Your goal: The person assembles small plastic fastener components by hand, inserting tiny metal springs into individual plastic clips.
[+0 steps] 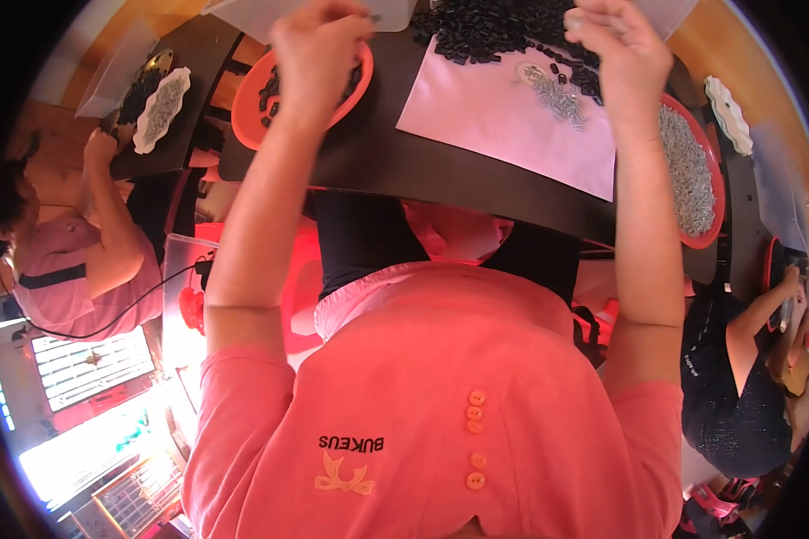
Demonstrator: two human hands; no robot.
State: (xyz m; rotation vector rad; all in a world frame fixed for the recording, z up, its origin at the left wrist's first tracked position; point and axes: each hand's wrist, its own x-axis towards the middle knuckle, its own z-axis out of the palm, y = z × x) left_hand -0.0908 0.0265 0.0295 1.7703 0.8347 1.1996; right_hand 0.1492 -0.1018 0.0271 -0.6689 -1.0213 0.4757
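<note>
My left hand (319,45) is raised over a red-orange bowl (242,115), its fingers pinched together near the top edge. Small black parts (270,97) lie in that bowl, partly hidden by my wrist. Over the right end of a heap of black parts (485,31), my right hand (625,49) has its thumb and fingers curled together. What either hand pinches is too small to make out. The heap spreads across the far side of a pale pink sheet (503,121). Loose silver pieces, like small screws or pins (563,106), lie on the sheet beside a small round pale item (530,72).
Beside my right forearm, a red bowl (715,175) holds many silver pieces (688,171). A co-worker (90,242) sits at left near a white scalloped tray (182,79) of silver pieces. Another co-worker (737,386) works at right. A second scalloped tray (728,117) stands far right.
</note>
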